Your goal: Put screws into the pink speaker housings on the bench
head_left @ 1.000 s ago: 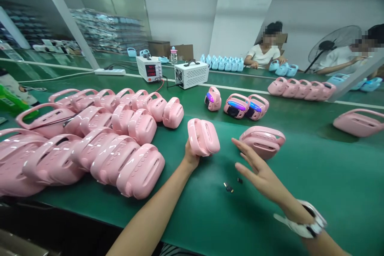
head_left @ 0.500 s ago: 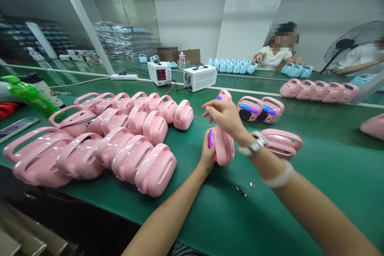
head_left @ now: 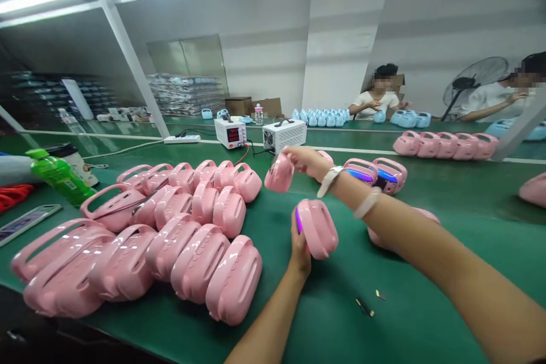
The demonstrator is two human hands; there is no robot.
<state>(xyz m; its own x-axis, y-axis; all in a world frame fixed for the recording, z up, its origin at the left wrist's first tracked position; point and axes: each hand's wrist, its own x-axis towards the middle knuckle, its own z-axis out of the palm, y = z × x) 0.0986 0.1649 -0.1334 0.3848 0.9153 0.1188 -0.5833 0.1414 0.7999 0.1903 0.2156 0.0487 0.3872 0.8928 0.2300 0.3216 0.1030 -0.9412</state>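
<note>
My left hand (head_left: 301,251) is closed around a pink portable speaker (head_left: 321,228), whose front edge glows purple; it is tilted and held just over the green table. Farther off, my right hand (head_left: 307,162) grips a second pink speaker (head_left: 280,174) by its handle, beside the end of the back row. Rows of pink speakers (head_left: 234,281) stand to my left, handles up. A small black stick (head_left: 365,307) and a tiny card (head_left: 380,295) lie on the table (head_left: 324,324). Behind my right forearm another pink speaker (head_left: 426,215) is partly hidden.
Lit speakers (head_left: 391,173) stand beyond my right wrist, and a pink row (head_left: 446,145) farther right. Two white power units (head_left: 285,134) sit behind. A green bottle (head_left: 60,175) and a phone (head_left: 28,224) lie at left. Co-workers (head_left: 377,99) sit across, near blue speakers (head_left: 322,118).
My right hand has moved left and away from the lit speaker and taken hold of another speaker by its handle. My left hand still holds the lit one. The view has tilted up.
</note>
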